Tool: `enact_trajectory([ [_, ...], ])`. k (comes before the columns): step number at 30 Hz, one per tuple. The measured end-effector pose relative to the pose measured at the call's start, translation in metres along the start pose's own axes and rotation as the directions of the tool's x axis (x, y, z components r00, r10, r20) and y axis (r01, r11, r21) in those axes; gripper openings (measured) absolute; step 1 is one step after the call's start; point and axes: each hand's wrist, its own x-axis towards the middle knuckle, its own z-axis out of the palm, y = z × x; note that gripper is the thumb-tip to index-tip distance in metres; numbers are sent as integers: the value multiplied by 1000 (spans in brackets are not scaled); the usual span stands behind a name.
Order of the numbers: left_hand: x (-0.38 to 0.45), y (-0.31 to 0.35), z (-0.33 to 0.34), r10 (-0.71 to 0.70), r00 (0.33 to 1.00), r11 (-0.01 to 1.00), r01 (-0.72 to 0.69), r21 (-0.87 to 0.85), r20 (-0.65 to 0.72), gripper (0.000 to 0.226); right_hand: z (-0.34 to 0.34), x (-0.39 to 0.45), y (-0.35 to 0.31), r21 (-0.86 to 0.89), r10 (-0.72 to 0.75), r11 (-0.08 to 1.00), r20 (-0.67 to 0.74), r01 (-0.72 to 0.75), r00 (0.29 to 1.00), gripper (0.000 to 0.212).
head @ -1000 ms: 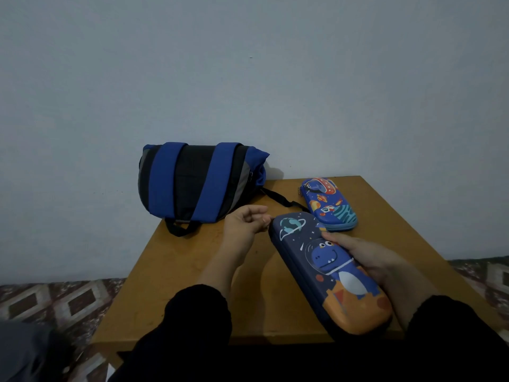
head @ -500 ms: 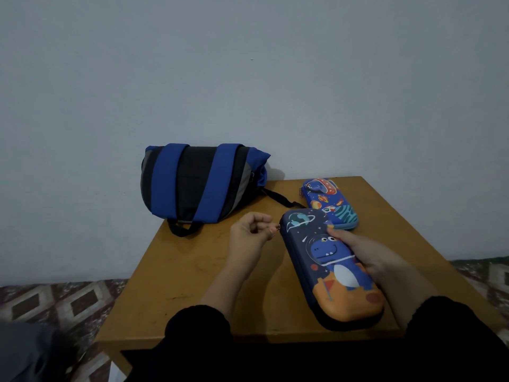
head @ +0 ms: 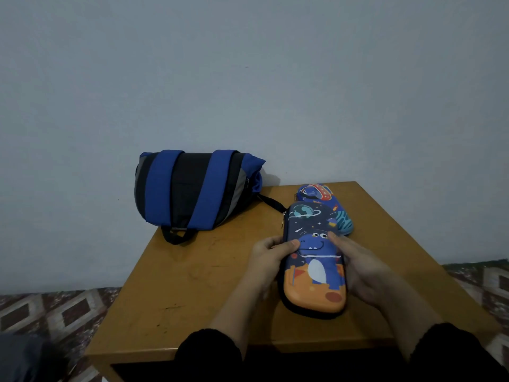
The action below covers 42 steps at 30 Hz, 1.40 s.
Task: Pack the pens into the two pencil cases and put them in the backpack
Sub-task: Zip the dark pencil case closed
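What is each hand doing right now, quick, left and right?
Left hand: grips the left edge of the dinosaur pencil case, thumb on its lid.
Right hand: grips the same case's right edge, fingers on the lid.

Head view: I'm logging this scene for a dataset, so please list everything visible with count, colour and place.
Dinosaur-print hard-shell pencil case: one, navy top with an orange bottom, closed, near right of the table, held between both hands.
Spaceship-print hard-shell pencil case: one, blue with red and teal, closed, behind the dinosaur case.
Fabric backpack: one, black with blue straps and grey panels, lying at the table's far left corner against the wall.
Wooden table: one, orange-brown.
Wall: pale grey, behind the table.
Patterned floor tiles: brown and grey diamonds, either side of the table.
Left hand: grips the dinosaur case's left edge.
Right hand: grips its right edge.
Sleeves: two, black.
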Motion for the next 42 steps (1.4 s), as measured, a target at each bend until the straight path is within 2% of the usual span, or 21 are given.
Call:
enact_trajectory([
  [3,6,0,6,46,998,998,-49,-44,-51,37,-9,-15,11,-144,56,989,87,-44,995,57],
  [5,12,-2,11,68,994,996,-73,-53,-80,40,-11,-20,17,-147,57,988,34,-51,998,63],
  [8,19,-7,19,75,997,997,-75,-22,-29,37,-16,-18,19,-98,-67,993,-97,58,993,69],
  [10,27,-9,21,84,996,995,-83,55,-16,30,-21,-12,15,-79,-145,988,-173,133,974,74],
  [12,38,-9,16,81,994,984,-67,163,-78,27,-30,-1,8,-45,-190,982,-220,185,957,79],
  [16,56,-10,-7,91,973,869,28,494,-214,30,-57,33,-21,15,-228,970,-282,241,932,70],
  [19,61,-17,-22,117,974,861,-1,508,-196,19,-80,60,-47,48,-229,965,-322,257,919,83],
  [20,62,-19,-24,135,974,864,-26,503,-182,16,-86,69,-54,50,-229,964,-338,260,913,76],
  [22,62,-20,-27,173,969,875,-70,479,-175,13,-100,85,-65,39,-205,971,-379,236,903,58],
  [28,63,-23,-30,191,966,889,-94,448,-176,14,-113,106,-71,-3,-107,993,-466,120,878,40],
  [30,65,-24,-31,182,967,892,-85,444,-180,15,-113,108,-68,36,-45,997,-487,72,872,31],
  [32,66,-25,-30,173,969,897,-80,434,-178,15,-114,109,-67,90,16,995,-501,34,865,29],
  [36,67,-25,-31,173,970,904,-89,417,-168,17,-119,109,-68,76,55,997,-518,-18,854,39],
  [38,67,-25,-31,176,970,906,-94,412,-167,17,-120,108,-70,15,49,999,-540,-49,840,43],
  [42,65,-26,-29,177,968,900,-87,428,-176,16,-118,111,-70,-187,-49,979,-597,-80,801,33],
])
